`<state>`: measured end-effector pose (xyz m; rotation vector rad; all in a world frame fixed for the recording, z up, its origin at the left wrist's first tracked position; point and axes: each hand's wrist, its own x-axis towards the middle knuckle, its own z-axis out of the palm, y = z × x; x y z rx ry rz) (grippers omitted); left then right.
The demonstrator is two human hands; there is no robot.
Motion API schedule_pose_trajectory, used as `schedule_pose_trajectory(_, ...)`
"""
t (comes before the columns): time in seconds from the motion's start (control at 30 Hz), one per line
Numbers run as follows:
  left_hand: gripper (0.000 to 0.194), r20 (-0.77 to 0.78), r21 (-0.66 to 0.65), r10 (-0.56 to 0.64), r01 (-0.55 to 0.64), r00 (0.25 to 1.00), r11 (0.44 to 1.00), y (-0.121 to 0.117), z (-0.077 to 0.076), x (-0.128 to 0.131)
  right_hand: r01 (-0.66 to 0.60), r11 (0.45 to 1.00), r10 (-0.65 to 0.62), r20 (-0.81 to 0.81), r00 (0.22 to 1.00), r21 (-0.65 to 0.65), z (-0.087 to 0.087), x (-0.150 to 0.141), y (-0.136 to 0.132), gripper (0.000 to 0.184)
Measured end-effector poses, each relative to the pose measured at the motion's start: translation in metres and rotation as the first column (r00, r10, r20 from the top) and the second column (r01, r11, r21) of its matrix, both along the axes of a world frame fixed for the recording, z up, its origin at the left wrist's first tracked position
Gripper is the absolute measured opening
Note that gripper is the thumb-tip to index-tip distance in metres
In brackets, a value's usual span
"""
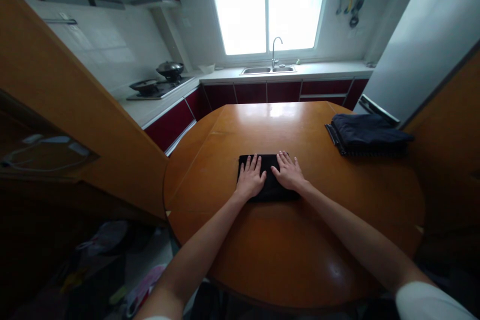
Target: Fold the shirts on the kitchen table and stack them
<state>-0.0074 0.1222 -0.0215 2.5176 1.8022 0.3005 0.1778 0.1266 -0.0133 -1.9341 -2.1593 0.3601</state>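
A black folded cloth (pixel 270 191), probably a garment, lies flat in a neat rectangle on the wooden table (pixel 225 240). My left hand (pixel 250 178) rests palm down on its left part with the fingers spread. On its right part lies my right hand (pixel 288 172), also flat, fingers apart and thumb pointing inward. Bare cloth shows between the two thumbs. Both hands cover part of the cloth, so its exact kind cannot be made out.
Dark folded clothes (pixel 369 135) are stacked at the table's right edge, beside the fridge (pixel 423 45). Beyond the table stand a counter with a sink (pixel 257 70) and a stove (pixel 163 90) with pans. A wooden partition (pixel 86 110) rises on the left.
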Motion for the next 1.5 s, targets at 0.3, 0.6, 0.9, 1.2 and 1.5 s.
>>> schedule_pose_trajectory(0.3, 0.072, 0.09, -0.083, 0.18, -0.173, 0.98, 0.981, 0.008, 0.003, -0.008, 0.179, 0.984, -0.177, -0.127, 0.976, 0.002, -0.01, 0.035, 0.016, 0.063)
schedule_pose_trajectory(0.6, 0.071, 0.108, -0.085, 0.177, -0.168, 0.978, 0.982, 0.015, -0.001, -0.014, 0.062, 0.96, 0.024, -0.301, 0.953, 0.272, -0.004, 0.019, -0.033, 0.056)
schedule_pose_trajectory(0.9, 0.071, 0.2, -0.103, 0.222, -0.205, 0.954, 0.973, 0.019, -0.005, -0.027, -0.121, 0.963, 0.166, -0.178, 0.97, 0.239, -0.019, 0.016, -0.079, 0.059)
schedule_pose_trajectory(1.2, 0.05, 0.517, -0.332, 0.418, -0.275, 0.747, 0.902, 0.035, 0.025, -0.071, 0.301, 0.922, -0.386, -0.607, 0.695, -0.242, 0.011, 0.039, -0.028, 0.045)
schedule_pose_trajectory(1.5, 0.052, 0.594, -0.593, 0.549, -0.141, 0.589, 0.793, 0.022, 0.035, -0.076, 0.194, 0.889, -0.432, -0.623, 0.652, -0.414, 0.022, 0.03, -0.011, 0.025)
